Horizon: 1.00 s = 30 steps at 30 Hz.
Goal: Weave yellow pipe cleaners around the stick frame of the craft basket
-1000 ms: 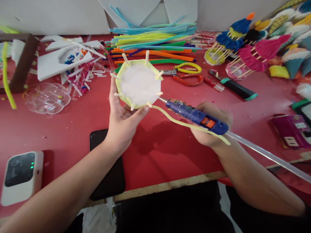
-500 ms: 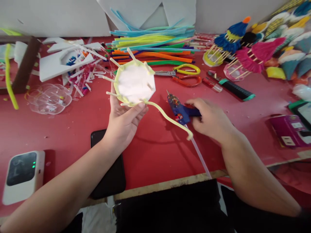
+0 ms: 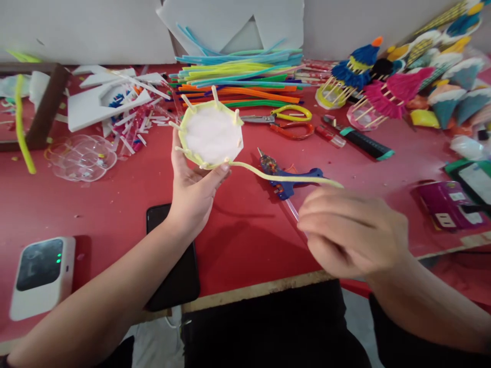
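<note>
Since the earlier frame, the yellow strip (image 3: 299, 179) has been swung outward from the white, stick-ringed disc (image 3: 213, 134), pinched by the left hand (image 3: 194, 194) above the counter (image 3: 245, 260). Near the strip's loose end, the right hand (image 3: 351, 230) is curled; whether anything is gripped cannot be told. Beneath, a glue gun (image 3: 284, 190) is laid.

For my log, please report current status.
Left grip: holding white stick-rimmed base. Right grip: by outer end of pale-yellow pipe cleaner, hold unclear. Glue gun lying behind pipe cleaner.
</note>
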{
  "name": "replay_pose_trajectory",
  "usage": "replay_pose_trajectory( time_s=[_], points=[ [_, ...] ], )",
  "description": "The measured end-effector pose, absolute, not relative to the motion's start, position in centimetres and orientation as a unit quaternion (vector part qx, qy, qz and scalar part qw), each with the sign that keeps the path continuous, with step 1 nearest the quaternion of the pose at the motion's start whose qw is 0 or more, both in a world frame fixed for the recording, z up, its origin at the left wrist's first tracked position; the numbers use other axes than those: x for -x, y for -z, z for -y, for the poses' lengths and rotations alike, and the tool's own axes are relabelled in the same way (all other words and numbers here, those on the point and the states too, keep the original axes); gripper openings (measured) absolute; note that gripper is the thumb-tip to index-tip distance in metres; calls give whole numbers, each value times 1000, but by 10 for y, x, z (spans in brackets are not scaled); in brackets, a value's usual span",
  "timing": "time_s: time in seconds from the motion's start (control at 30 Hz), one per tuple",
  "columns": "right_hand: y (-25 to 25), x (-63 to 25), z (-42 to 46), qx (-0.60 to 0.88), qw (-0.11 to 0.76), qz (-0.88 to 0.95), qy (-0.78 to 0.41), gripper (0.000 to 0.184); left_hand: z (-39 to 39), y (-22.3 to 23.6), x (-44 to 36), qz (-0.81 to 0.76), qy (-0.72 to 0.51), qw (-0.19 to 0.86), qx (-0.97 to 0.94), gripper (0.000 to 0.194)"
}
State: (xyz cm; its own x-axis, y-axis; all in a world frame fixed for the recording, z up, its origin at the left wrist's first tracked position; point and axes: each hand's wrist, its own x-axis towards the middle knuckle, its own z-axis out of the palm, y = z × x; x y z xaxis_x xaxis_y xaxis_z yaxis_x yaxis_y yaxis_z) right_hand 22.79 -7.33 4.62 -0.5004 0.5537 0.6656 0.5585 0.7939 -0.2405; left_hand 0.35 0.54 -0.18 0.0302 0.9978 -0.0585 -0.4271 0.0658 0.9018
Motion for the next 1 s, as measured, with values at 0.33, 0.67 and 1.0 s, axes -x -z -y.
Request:
replay_pose_trajectory(
  time_s=[0.33, 0.67, 1.0],
  points=[
    [-35, -192, 50, 464, 339, 813, 94, 18, -3, 10, -1, -377, -526, 609, -458, 110],
    [-20, -198, 41, 462, 333, 814, 109, 12, -3, 9, -1, -396, -495, 638, -437, 113],
    [-18, -208, 32, 474, 380, 791, 65, 13, -2, 9, -1, -395, -478, 659, -426, 109]
  ],
)
